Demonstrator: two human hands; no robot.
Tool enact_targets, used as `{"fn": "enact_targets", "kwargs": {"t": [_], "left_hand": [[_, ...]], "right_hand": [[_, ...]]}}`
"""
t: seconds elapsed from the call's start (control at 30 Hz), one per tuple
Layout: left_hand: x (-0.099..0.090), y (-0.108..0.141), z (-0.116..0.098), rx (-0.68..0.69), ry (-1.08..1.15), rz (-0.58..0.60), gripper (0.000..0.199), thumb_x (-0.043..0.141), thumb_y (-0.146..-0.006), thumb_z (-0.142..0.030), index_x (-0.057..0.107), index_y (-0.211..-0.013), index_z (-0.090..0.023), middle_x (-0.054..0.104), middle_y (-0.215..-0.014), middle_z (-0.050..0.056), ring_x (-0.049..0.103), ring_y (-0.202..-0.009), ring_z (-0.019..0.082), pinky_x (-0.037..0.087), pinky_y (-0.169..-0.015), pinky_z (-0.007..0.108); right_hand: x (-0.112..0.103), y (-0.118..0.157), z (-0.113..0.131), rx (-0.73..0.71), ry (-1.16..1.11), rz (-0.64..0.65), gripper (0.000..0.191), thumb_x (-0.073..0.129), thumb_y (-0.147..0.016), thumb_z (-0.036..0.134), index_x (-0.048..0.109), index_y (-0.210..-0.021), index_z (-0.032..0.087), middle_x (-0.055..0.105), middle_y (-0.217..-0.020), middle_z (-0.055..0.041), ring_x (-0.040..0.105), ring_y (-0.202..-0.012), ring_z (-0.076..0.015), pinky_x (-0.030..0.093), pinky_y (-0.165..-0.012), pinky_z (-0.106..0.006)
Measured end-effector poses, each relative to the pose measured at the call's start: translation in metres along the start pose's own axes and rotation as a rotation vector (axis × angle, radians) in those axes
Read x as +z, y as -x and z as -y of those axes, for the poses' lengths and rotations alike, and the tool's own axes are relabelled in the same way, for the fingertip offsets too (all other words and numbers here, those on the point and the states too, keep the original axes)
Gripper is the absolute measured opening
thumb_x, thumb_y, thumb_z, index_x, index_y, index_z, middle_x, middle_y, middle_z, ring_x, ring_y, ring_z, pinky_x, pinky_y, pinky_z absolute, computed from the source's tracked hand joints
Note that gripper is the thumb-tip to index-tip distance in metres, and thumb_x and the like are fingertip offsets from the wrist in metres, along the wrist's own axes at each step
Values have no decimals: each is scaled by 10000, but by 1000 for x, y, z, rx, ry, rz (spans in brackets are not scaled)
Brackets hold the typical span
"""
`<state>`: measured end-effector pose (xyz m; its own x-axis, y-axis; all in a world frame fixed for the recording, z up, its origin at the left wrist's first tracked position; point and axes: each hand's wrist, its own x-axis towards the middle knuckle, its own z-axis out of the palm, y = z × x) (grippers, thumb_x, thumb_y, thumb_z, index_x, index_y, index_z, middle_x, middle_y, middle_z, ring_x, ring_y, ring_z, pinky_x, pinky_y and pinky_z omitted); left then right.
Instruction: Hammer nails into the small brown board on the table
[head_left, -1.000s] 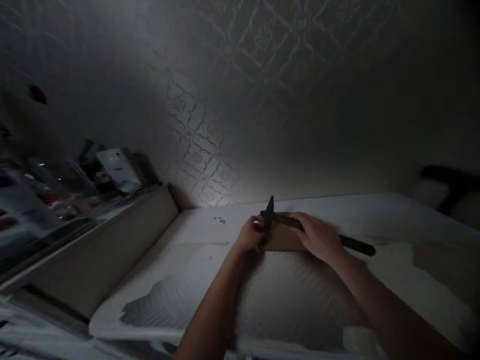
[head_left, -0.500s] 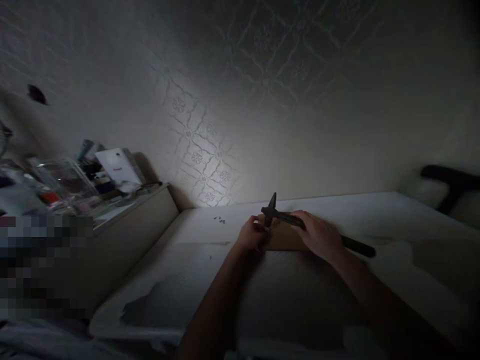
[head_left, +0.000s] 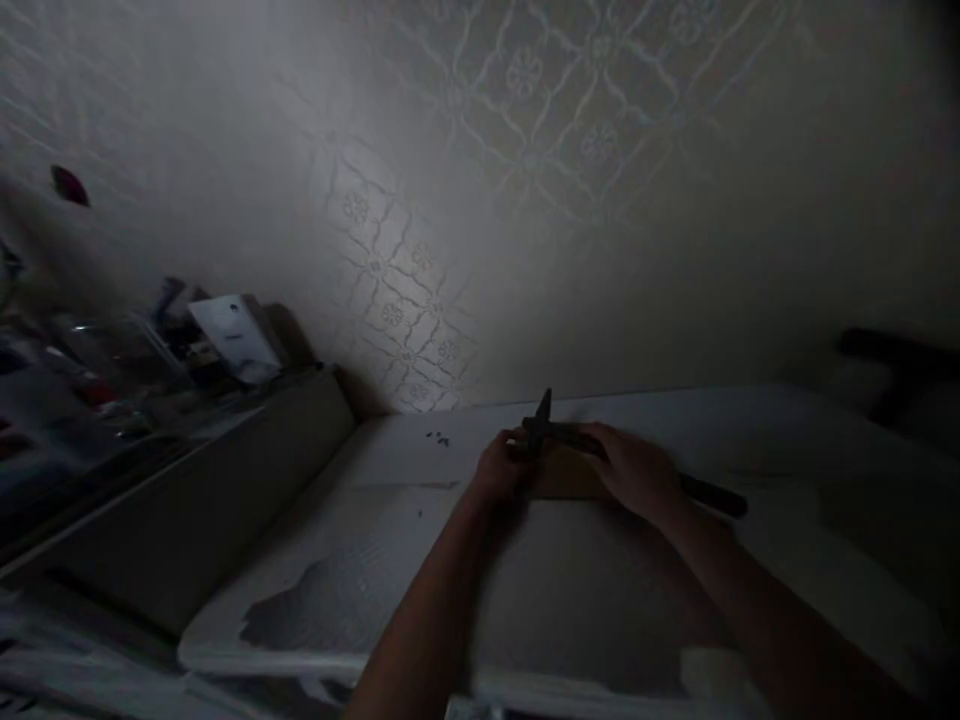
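My right hand [head_left: 637,472] is wrapped round the handle of a dark hammer [head_left: 537,428]. The hammer's pointed end is up, and the dark handle sticks out behind the hand to the right. Under the hammer lies a brown, flat board [head_left: 566,477] on the white table. At the board's left edge is my left hand [head_left: 499,466], its fingers bent together beside the hammer head. Whatever sits between those fingers is hidden by the head and the dim light. Several tiny dark pieces [head_left: 439,438] are scattered on the table, left of the board.
The worn white tabletop [head_left: 390,470] meets a patterned wall [head_left: 600,250] at the back. To the left stands a cabinet [head_left: 247,480] with a white box [head_left: 236,330] and clutter on top. A dark, blurred object [head_left: 892,350] juts in at the right.
The hammer head has dropped very slightly toward my left fingers. Both hands stay in nearly the same place. The light over the table is dimmer, and the wall pattern shows more.
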<state>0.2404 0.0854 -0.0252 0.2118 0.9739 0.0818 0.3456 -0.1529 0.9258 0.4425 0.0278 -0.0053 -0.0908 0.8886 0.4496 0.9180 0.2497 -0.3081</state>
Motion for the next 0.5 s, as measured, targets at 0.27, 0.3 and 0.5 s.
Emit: {"fn": "enact_targets", "kwargs": {"t": [0.27, 0.3, 0.5], "left_hand": [[-1, 1, -3, 13, -29, 3, 404, 635, -592, -31, 514, -955, -164, 645, -793, 24, 607, -724, 146, 454, -636, 225], [-1, 1, -3, 16, -44, -2, 403, 636, -592, -34, 514, -954, -162, 645, -795, 27, 607, -727, 147, 453, -633, 224], [0, 1, -3, 5, -34, -8, 402, 646, -602, -43, 519, -965, -161, 656, -792, 29, 611, -714, 142, 456, -637, 220]], "right_hand": [[1, 0, -1, 15, -3, 6, 289, 477, -856, 251, 515, -1141, 274, 631, -1092, -21, 604, -907, -191, 410, -705, -284], [1, 0, -1, 14, -1, 6, 283, 474, -859, 257, 517, -1139, 273, 631, -1093, -20, 603, -907, -194, 410, -707, -286], [0, 0, 0, 25, 3, 9, 298, 471, -857, 253, 513, -1151, 275, 638, -1076, -20, 607, -899, -200, 410, -698, -293]]}}
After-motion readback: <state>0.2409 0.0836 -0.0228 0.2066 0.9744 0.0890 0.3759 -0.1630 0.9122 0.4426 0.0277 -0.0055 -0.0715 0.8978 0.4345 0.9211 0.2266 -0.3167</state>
